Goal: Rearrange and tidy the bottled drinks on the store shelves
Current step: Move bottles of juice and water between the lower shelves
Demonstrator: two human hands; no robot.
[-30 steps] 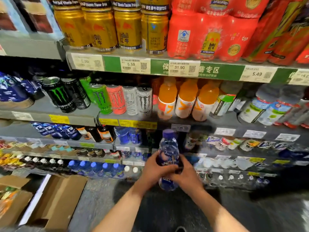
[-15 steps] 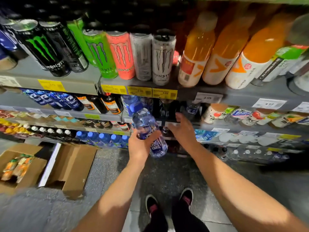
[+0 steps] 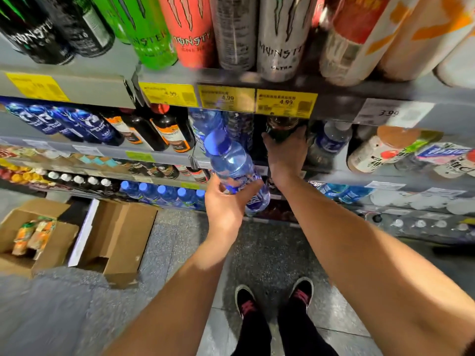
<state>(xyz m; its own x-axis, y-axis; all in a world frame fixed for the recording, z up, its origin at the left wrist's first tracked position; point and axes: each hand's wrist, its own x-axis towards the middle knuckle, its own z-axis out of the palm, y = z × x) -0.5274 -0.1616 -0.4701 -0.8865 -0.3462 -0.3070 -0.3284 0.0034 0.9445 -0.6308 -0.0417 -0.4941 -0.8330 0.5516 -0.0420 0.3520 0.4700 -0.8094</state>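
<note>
Shelf edge [image 3: 257, 101]; perhaps crowded behind hands [image 3: 285, 152].

Grey metal store shelving [image 3: 97, 83] with yellow price tags [image 3: 227, 98] along its edge rises over a speckled grey stone floor [image 3: 164, 242]. Open brown cardboard boxes [image 3: 115, 240] sit on that floor, below and left of the shelving.

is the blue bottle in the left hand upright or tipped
Tipped. The blue bottle leans with its cap up and to the left and its base lower right, gripped round the middle by the left hand, off the shelf.
</note>
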